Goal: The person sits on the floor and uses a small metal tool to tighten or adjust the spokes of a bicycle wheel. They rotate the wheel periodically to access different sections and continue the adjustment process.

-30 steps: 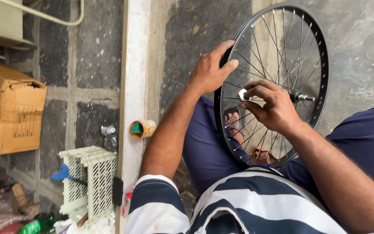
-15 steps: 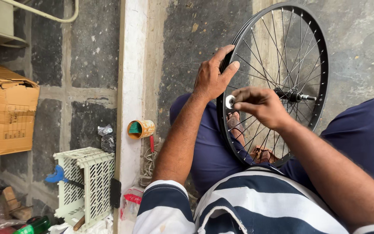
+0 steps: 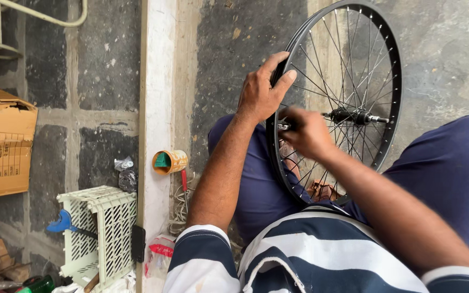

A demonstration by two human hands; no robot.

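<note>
While my left hand [image 3: 259, 92] clamps the wheel rim [image 3: 389, 70] | right hand [image 3: 305, 133] pinches small tool [image 3: 284, 126] at spokes [image 3: 343, 65] | adjustment underway, unfinished.

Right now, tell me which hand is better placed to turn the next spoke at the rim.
Right, probably. The right hand already pinches a small tool among the spokes beside the rim, while the left hand grips that rim, steadying the wheel.

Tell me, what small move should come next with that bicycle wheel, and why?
Probably a small turn of the small metal tool by the right hand. It is pinched at a spoke beside the black rim, while the left hand grips the rim and steadies the wheel between the knees.
</note>
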